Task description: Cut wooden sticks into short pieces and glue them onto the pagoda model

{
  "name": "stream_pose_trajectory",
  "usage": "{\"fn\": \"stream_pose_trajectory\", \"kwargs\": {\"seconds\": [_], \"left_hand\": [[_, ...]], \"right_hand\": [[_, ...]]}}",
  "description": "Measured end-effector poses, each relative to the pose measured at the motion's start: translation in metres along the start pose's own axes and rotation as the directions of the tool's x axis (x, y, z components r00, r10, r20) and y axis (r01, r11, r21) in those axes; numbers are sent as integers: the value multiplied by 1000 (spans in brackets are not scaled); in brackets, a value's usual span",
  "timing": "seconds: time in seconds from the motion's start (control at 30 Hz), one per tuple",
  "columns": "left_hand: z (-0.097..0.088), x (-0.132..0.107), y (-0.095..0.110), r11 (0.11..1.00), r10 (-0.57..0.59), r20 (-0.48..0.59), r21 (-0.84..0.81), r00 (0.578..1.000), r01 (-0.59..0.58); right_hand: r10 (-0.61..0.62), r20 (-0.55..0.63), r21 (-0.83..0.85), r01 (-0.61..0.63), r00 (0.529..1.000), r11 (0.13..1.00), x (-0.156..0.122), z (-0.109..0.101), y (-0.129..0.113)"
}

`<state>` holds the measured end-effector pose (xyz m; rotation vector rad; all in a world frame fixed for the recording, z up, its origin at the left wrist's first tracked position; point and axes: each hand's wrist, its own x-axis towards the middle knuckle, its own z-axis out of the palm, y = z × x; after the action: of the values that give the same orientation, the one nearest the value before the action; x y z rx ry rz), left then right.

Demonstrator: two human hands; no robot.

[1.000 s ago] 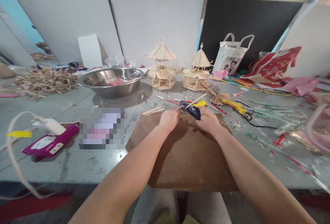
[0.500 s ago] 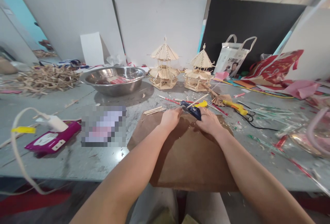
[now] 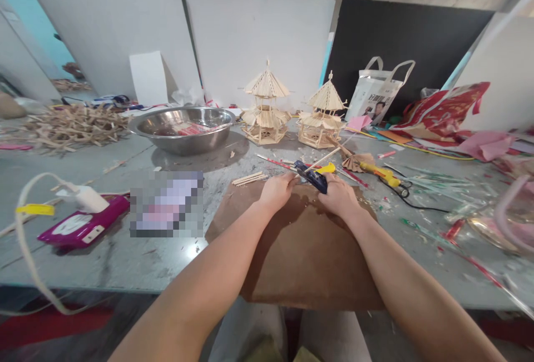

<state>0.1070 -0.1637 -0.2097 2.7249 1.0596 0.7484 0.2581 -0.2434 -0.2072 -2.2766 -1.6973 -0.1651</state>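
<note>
My right hand (image 3: 340, 196) is wrapped round a blue and yellow glue gun (image 3: 312, 175) over the far edge of a brown cardboard sheet (image 3: 300, 251). A thin wooden stick (image 3: 322, 160) juts up and right from the gun. My left hand (image 3: 277, 188) is curled close beside the gun's tip, its fingers hidden from me. A few loose sticks (image 3: 249, 178) lie just left of my left hand.
Two stick pagoda models (image 3: 266, 109) (image 3: 322, 113) stand behind the hands. A steel bowl (image 3: 182, 128) and a heap of wood scraps (image 3: 70, 125) lie at the left. A second glue gun (image 3: 381, 173), bags and wrappers crowd the right. A magenta box (image 3: 81, 227) with a white cable sits near left.
Both hands and the glue gun have stayed almost still. The camera has shifted slightly.
</note>
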Motion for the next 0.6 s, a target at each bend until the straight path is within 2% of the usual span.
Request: {"fn": "stream_pose_trajectory", "kwargs": {"seconds": [0.13,0.27,0.43,0.5,0.6], "left_hand": [[-2,0,2,999,-14,14,-49,1000,15],[0,0,2,992,-82,88,-93,993,91],[2,-4,3,988,-153,151,-9,977,156],[0,-6,5,987,-161,213,31,964,158],[-4,-9,10,982,-180,266,105,947,158]], "right_hand": [[49,74,8,-50,996,999,-1,-8,-3],[48,197,56,-61,979,997,3,-19,-4],[20,404,30,-35,914,999,13,-25,-8],[44,443,7,-52,896,999,13,-25,-10],[84,444,-15,-86,892,996,11,-24,-13]]}}
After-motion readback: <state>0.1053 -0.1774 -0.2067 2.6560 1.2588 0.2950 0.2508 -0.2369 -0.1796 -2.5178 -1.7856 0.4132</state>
